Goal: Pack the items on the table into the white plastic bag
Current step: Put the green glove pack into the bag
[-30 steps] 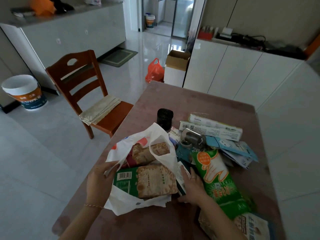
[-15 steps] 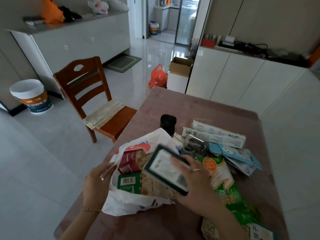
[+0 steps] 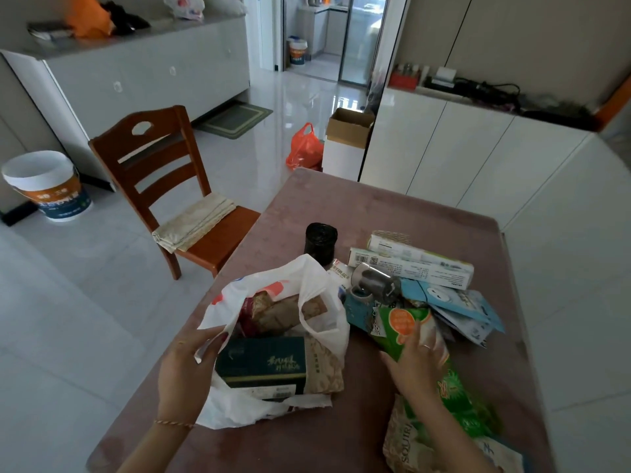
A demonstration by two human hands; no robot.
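The white plastic bag (image 3: pixel 322 324) lies open on the brown table (image 3: pixel 375 199) near its left edge. My left hand (image 3: pixel 186 363) pinches the bag's rim and holds the mouth open. A dark green box (image 3: pixel 263 365) lies at the bag's mouth on top of a brown patterned packet (image 3: pixel 324 370); a red-brown packet (image 3: pixel 269 314) sits deeper inside. My right hand (image 3: pixel 415 363) is closed over a green packet (image 3: pixel 454 390) just right of the bag. Behind it lie a metal cup (image 3: pixel 374 283), blue flat packets (image 3: pixel 450 302), two long boxes (image 3: pixel 409 268) and a black jar (image 3: pixel 321 242).
A beige packet (image 3: pixel 403 442) lies at the table's near right under my forearm. A wooden chair (image 3: pixel 164 172) stands left of the table, with a white bucket (image 3: pixel 47 186) further left. White cabinets (image 3: pixel 461 158) run behind and along the right.
My right hand lifted the dark green box from beside the bag, set it in the bag's mouth, then moved right onto the green packet. My left hand kept hold of the bag's rim.
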